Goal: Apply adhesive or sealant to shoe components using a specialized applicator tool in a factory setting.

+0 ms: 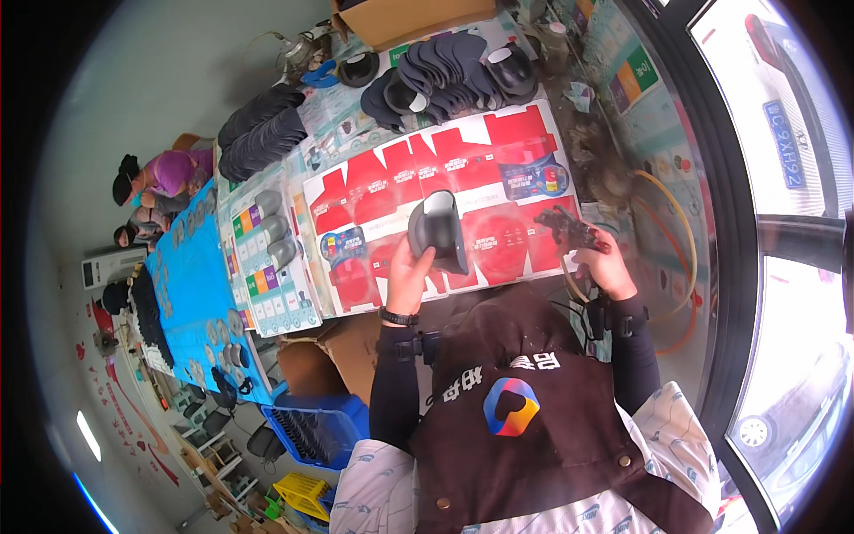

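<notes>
My left hand (409, 280) grips a black, rounded cap-shaped piece (436, 238) with a pale patch on its top, thumb against its lower side. It is held over the red-and-white printed sheet (498, 245) that covers this part of the table. To the right, my right hand (607, 267) is wrapped around a grimy, dark spray gun (569, 229), its front end pointing left toward the piece. A hose runs near that hand. Overlapping rows of similar dark curved pieces (445, 67) lie at the back of the table.
More dark pieces (262, 133) are stacked at the far left, with grey ones (277, 236) nearer. A cardboard box (414, 20) stands behind. Yellow and orange hoses (689, 249) loop at right. A blue crate (325, 432) sits below left. Another person (173, 173) is by a blue-covered table (191, 285).
</notes>
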Motion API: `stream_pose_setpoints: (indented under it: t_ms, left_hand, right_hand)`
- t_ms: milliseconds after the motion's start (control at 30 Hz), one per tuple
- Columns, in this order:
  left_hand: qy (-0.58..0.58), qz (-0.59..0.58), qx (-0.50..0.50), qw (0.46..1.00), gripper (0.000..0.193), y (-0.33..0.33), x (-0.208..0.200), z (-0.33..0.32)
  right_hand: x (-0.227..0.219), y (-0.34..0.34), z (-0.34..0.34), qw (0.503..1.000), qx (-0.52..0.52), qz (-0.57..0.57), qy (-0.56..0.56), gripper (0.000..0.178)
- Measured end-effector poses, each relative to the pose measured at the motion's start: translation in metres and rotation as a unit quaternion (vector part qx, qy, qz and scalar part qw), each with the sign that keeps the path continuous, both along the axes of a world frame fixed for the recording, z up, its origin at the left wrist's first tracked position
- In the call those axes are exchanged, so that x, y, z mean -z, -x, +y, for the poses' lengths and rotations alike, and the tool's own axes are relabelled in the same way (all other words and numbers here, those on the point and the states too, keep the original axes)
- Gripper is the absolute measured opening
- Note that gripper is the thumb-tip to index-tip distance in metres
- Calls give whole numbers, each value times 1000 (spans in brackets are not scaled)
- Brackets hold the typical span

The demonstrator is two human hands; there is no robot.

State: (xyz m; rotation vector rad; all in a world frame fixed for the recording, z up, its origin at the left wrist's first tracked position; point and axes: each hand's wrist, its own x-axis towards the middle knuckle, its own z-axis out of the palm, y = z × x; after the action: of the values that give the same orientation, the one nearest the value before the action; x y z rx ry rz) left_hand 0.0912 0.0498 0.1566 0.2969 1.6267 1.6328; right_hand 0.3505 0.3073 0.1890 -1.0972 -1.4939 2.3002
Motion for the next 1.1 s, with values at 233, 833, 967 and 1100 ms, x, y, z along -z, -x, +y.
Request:
stream_pose_setpoints:
  t_ms: [233,833,967,1100]
  left_hand:
    - [243,266,57,931,54,34,140,-9]
    - [231,223,85,943,38,50,232,16]
    - [254,221,104,936,36,51,224,18]
    - [239,200,107,944,36,53,217,21]
  right_hand:
    - [2,28,-13,997,-24,-60,-32,37]
    - [54,147,-44,914,-208,-192,-290,32]
    - [67,152,-54,906,-222,-174,-314,30]
    - [68,155,-50,909,-167,-189,-332,30]
